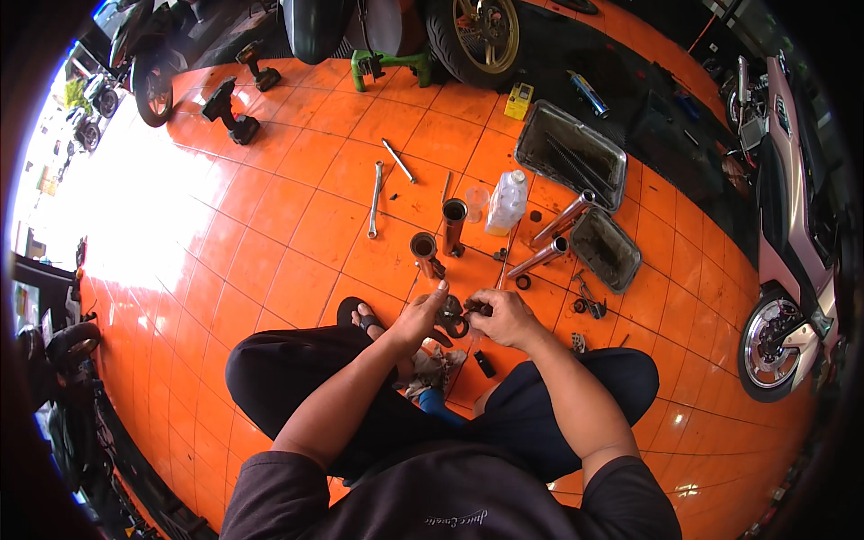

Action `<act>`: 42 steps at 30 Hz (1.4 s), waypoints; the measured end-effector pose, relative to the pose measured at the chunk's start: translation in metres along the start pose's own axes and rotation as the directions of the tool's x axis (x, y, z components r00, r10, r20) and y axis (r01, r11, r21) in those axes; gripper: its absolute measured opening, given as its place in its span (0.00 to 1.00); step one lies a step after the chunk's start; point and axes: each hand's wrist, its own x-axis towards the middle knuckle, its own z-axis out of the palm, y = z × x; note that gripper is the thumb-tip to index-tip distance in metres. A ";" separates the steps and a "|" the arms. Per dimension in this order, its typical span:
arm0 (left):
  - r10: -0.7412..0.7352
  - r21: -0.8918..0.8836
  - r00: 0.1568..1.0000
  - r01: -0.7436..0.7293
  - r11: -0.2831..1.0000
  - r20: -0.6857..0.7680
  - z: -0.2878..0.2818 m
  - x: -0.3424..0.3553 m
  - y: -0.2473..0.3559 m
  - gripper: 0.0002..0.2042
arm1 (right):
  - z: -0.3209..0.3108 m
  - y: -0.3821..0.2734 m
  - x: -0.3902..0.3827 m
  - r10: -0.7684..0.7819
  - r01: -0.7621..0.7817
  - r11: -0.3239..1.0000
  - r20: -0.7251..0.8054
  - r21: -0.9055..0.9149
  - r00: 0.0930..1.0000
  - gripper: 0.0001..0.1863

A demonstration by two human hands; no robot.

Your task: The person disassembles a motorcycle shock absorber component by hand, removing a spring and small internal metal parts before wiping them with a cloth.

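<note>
In front of my crossed legs, my left hand [421, 317] is curled around a dark metal part [453, 322] with a round, ring-like end. My right hand [508, 319] pinches a small dark piece [479, 308] close against it; its exact kind is too small to tell. Just beyond my hands, two open-topped dark fork legs [424, 245] [454, 214] stand upright. To their right, two shiny metal fork tubes [538, 258] [569, 216] lie slanted, one tube's end near a black ring [523, 283]. A translucent plastic bottle [508, 203] stands behind, beside a clear cup [477, 202].
Dirty trays [621, 200] [635, 270] lie at the right. Wrenches [375, 200] [399, 160] rest ahead; cordless drills [230, 110] [259, 67] stand far left. Motorcycles [781, 207] surround the orange tiles. A rag [437, 369] and small black object [484, 364] are between my legs.
</note>
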 end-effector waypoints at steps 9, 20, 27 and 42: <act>0.071 0.081 0.997 -0.070 0.994 -0.014 0.001 0.003 0.000 0.33 | 0.003 -0.002 -0.001 0.000 0.002 0.998 -0.025 0.065 1.000 0.14; 0.247 0.351 0.969 -0.233 0.907 0.006 0.010 -0.002 -0.003 0.20 | 0.005 -0.020 -0.010 -0.140 0.132 0.980 -0.048 -0.151 0.989 0.08; 0.586 0.819 0.787 -0.458 0.347 0.192 0.014 -0.025 0.021 0.19 | 0.031 -0.011 -0.012 0.175 -0.120 0.688 -0.003 0.716 0.985 0.08; 0.301 0.430 0.946 -0.224 0.875 -0.120 -0.003 -0.015 0.008 0.17 | 0.050 -0.004 -0.003 -0.102 0.185 0.802 -0.175 0.568 0.979 0.10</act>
